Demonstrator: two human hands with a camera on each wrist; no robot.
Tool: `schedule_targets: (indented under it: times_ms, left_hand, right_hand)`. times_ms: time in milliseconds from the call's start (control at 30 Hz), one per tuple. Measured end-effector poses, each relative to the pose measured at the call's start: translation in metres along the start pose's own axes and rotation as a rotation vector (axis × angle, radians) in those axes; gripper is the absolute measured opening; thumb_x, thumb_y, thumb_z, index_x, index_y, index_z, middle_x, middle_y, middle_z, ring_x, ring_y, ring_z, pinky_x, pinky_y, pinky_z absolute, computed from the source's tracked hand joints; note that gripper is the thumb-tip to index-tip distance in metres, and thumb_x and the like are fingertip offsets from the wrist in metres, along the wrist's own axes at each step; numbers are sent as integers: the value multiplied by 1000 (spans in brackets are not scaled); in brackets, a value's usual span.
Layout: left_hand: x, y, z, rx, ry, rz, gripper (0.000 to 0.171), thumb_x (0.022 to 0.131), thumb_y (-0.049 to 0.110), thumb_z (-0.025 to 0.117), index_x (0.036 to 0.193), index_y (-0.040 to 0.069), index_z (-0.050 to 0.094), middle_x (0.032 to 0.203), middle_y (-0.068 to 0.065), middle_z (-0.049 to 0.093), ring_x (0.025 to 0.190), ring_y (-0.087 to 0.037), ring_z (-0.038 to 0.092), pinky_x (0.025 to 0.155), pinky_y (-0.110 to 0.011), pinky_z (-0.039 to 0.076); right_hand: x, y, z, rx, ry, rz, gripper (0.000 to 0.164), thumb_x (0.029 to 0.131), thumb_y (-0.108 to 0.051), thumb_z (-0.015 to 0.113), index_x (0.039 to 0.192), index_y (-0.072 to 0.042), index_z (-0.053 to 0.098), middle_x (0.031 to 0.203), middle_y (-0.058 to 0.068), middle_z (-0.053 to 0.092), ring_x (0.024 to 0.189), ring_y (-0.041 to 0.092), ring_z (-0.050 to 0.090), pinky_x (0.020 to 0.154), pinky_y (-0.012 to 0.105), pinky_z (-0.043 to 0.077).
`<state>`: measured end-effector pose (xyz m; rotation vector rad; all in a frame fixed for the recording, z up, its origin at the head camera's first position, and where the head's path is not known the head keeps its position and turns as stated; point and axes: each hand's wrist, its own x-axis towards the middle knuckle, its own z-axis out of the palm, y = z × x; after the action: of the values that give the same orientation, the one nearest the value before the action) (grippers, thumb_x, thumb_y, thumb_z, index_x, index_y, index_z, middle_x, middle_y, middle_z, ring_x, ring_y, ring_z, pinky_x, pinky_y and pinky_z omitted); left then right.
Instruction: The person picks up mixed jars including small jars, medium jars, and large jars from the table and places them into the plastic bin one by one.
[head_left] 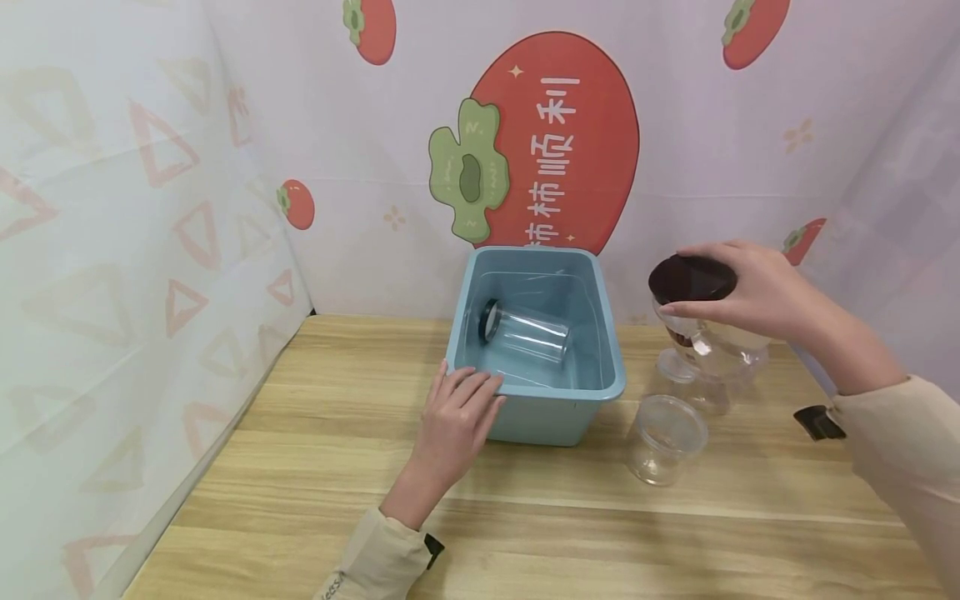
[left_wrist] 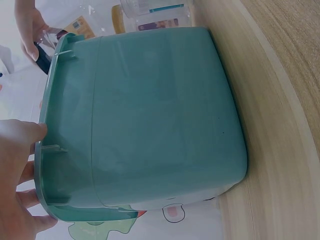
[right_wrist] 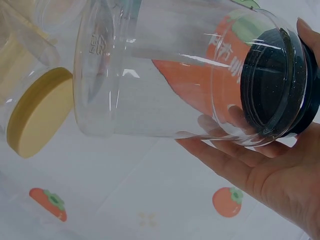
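A light blue plastic bin (head_left: 551,404) stands on the wooden table, open side up. My left hand (head_left: 457,417) grips its near left rim, fingers hooked over the edge, as the left wrist view (left_wrist: 17,175) also shows. Inside the bin a clear jar (head_left: 532,335) with a black lid lies on its side. To the right of the bin, my right hand (head_left: 772,292) holds another clear jar (right_wrist: 165,80) by its black lid (head_left: 690,279) end. This jar is raised above the table, and the right wrist view shows it see-through, with nothing inside.
Below the held jar, a clear plastic container (head_left: 666,437) stands on the table (head_left: 600,533). More clear containers (head_left: 678,367) are just behind it. One jar has a yellow lid (right_wrist: 42,115). A printed curtain (head_left: 375,250) closes off the back and sides.
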<state>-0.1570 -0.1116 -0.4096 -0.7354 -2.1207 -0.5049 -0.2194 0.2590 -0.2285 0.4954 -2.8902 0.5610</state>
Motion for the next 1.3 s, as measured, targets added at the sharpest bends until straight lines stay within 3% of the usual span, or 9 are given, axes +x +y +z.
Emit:
schedule_targets:
  times_ms: [433,1300]
  left_hand:
    - [0,0,0,4,-7,-2,27,89,12,84,116,7,79,110,-9,78,110,-35,68,109,-68,47]
    - [1,-1,1,9,0,2,26,89,12,84,114,6,80,109,-10,78,110,-34,69,108,-69,48]
  right_hand:
    - [12,-10,-2,-44,-5,-21,78,83,-46,88,145,-10,61,141,28,59,126,47,53,92,64,47]
    - [26,-24,-8,-71,-33,-57,78,85,-43,87,147,-7,59,135,27,62,120,44,55,89,61,50]
